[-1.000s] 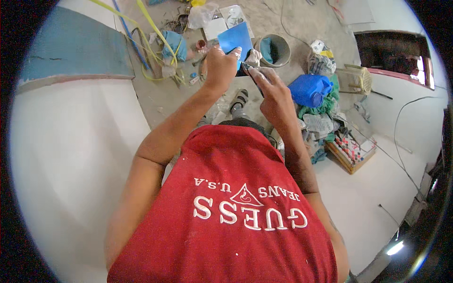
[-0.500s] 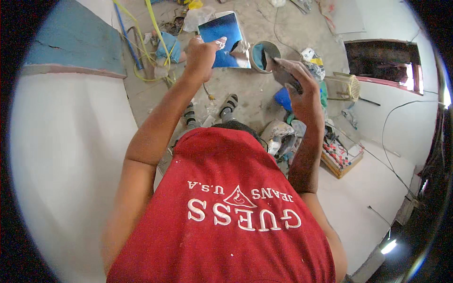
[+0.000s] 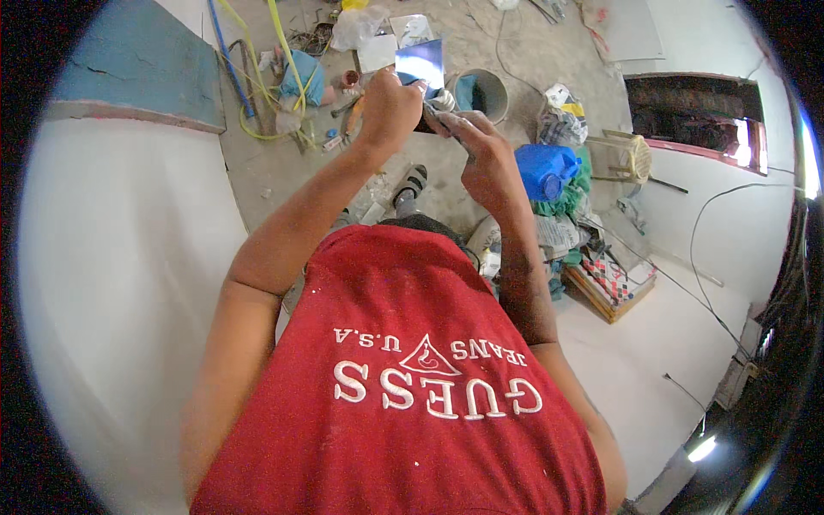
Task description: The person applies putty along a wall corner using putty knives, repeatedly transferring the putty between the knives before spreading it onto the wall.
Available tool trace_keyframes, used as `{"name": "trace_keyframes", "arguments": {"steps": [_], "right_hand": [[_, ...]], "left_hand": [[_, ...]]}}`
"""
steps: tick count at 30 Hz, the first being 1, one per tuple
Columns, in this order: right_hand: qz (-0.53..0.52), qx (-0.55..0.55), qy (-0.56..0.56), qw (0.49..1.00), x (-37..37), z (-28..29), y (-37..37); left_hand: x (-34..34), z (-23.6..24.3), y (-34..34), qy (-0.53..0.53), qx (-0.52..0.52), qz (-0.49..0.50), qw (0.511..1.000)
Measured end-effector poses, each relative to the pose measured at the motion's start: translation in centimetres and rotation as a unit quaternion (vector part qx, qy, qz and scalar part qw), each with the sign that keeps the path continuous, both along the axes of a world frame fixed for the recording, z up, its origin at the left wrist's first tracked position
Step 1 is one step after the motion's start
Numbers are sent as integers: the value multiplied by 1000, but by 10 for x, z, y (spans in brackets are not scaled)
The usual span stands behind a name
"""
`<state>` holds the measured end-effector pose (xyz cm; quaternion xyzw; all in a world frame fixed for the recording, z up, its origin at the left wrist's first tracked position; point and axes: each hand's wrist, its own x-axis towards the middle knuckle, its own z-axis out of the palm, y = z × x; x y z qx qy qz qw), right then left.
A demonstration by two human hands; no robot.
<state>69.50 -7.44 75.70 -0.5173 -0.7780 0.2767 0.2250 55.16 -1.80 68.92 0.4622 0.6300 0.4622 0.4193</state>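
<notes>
The left hand (image 3: 388, 110) was closed around the lower edge of a flat blue-faced board (image 3: 421, 62), which stood just above and beyond its fingers, tilted away from the person. The right hand (image 3: 485, 154) lay just beside it, fingers curled shut on a narrow flat blade (image 3: 446, 120) whose long axis ran up-left toward the board's near edge; both hands were about equally close. Open floor lay beneath, with a round bucket (image 3: 489, 90) near the board's right side.
</notes>
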Motion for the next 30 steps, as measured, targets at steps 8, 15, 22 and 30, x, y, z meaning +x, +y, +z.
{"name": "trace_keyframes", "arguments": {"steps": [8, 15, 22, 30], "right_hand": [[90, -60, -30, 994, 22, -1, -1], [-112, 37, 101, 988, 61, 49, 2], [-31, 58, -37, 997, 58, 42, 8], [-15, 81, -50, 995, 37, 11, 5]], "left_hand": [[2, -18, 40, -150, -72, 13, 986], [-7, 16, 45, -403, -155, -31, 902], [16, 46, 24, -316, -11, -34, 948], [13, 39, 29, -160, 15, -34, 986]]}}
